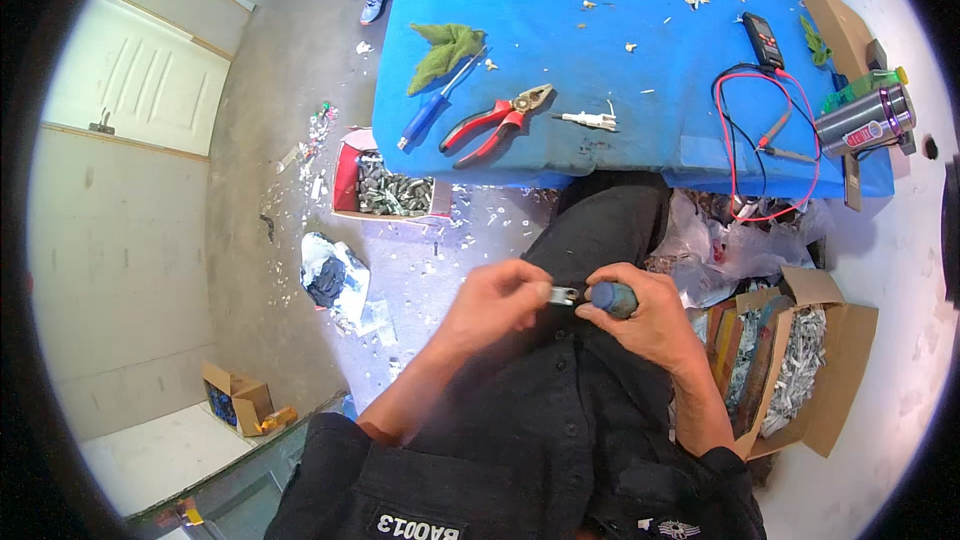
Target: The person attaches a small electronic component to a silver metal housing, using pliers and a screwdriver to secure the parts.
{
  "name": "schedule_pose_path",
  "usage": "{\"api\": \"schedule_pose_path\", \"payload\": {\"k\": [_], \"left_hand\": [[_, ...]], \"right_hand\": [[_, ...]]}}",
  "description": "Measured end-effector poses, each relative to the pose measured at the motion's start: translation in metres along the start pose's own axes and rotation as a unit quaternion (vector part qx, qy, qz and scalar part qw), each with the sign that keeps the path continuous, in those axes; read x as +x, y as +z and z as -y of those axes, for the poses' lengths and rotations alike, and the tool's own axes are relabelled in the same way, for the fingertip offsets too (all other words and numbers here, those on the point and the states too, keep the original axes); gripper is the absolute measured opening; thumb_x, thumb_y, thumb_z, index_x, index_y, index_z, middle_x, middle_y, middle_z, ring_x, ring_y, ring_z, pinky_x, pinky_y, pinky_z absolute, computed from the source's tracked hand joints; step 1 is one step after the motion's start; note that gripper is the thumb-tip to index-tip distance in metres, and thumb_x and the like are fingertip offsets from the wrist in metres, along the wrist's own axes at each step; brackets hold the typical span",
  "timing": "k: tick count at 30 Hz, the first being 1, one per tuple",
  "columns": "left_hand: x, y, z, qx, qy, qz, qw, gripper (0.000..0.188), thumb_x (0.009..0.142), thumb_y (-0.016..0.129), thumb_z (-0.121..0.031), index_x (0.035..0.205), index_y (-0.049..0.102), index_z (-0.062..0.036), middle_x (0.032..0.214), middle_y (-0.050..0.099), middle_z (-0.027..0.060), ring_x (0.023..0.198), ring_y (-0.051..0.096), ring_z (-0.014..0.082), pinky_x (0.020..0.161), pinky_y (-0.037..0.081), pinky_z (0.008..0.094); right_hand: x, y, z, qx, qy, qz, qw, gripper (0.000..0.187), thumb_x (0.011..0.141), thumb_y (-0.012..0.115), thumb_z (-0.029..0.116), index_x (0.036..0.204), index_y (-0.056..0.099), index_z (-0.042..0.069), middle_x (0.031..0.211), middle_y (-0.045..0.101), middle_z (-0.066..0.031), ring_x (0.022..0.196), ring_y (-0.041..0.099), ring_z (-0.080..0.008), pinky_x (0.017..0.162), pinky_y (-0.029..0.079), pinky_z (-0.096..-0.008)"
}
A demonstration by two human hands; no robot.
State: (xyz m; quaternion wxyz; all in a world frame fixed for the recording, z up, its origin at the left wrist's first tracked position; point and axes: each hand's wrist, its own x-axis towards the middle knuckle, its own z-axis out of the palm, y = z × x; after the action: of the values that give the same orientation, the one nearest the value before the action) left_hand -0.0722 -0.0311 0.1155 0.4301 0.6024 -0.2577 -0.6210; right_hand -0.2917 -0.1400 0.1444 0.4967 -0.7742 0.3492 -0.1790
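My left hand (505, 298) pinches a small whitish part with a metallic end (563, 295) between thumb and fingertips, over my lap. Close beside it, my right hand (648, 312) is closed round a stubby blue-handled tool (612, 299). The tool's working end is hidden by my fingers, and I cannot tell whether it touches the part. On the table ahead lie red-handled pliers (500, 124), a blue screwdriver (440, 100) and a small white device with a thin metal tip (592, 119).
A blue-covered table (600, 60) holds a green cloth (443, 52), scattered scraps, a multimeter (763, 40) with red and black leads, and a steel flask (866, 122). Below stand a box of small metallic parts (436, 202) and a carton of white pieces (850, 370). Another person's shoe (375, 5) shows far left.
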Motion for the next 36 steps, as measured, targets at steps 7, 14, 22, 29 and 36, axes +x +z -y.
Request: {"api": "schedule_pose_path", "payload": {"k": [7,14,22,29,36], "left_hand": [[0.026,-0.143,0.073,-0.182,0.020,-0.320,0.929,0.053,0.103,0.065,-0.041,0.127,0.058,0.0056,0.101,0.074,0.0156,0.067,0.064,0.0111,0.057,0.052,0.0257],[0.029,-0.115,0.120,-0.070,-0.031,-0.289,0.954,0.042,0.103,0.065,-0.033,0.121,0.064,0.0044,0.097,0.074,0.0141,0.067,0.065,0.0136,0.056,0.052,0.0267],[0.042,-0.087,0.118,0.072,-0.011,-0.204,0.976,0.026,0.101,0.065,-0.023,0.109,0.070,0.0009,0.090,0.072,0.0076,0.067,0.064,0.0114,0.060,0.052,0.0272],[0.039,-0.070,0.074,0.148,0.027,-0.184,0.971,0.023,0.099,0.068,-0.019,0.107,0.072,0.0023,0.089,0.072,0.0066,0.072,0.067,0.0116,0.065,0.054,0.0275],[0.043,-0.038,-0.052,0.176,0.184,-0.149,0.956,0.016,0.091,0.076,-0.010,0.103,0.075,0.0002,0.085,0.075,0.0067,0.074,0.070,0.0113,0.068,0.055,0.0265]], "right_hand": [[-0.013,-0.017,-0.024,0.008,0.103,-0.083,0.991,0.030,0.084,0.087,0.017,0.105,0.071,0.002,0.090,0.074,-0.0115,0.084,0.073,-0.0205,0.079,0.056,-0.0337],[-0.024,-0.022,-0.038,0.051,0.133,-0.124,0.982,0.027,0.086,0.083,0.014,0.106,0.071,0.000,0.085,0.072,-0.0058,0.081,0.067,-0.0133,0.077,0.053,-0.0315],[-0.015,-0.010,-0.048,0.001,0.130,-0.088,0.988,0.031,0.085,0.083,0.019,0.107,0.071,0.001,0.092,0.073,-0.0105,0.086,0.071,-0.0211,0.079,0.054,-0.0348],[-0.011,0.000,-0.070,-0.185,0.073,-0.106,0.974,0.025,0.078,0.078,0.007,0.102,0.071,0.007,0.096,0.071,-0.0165,0.092,0.070,-0.0408,0.078,0.056,-0.0459],[-0.014,-0.022,-0.084,-0.186,0.117,-0.116,0.969,0.028,0.073,0.078,0.003,0.101,0.071,0.004,0.091,0.069,-0.0178,0.090,0.069,-0.0420,0.077,0.055,-0.0443]]}}
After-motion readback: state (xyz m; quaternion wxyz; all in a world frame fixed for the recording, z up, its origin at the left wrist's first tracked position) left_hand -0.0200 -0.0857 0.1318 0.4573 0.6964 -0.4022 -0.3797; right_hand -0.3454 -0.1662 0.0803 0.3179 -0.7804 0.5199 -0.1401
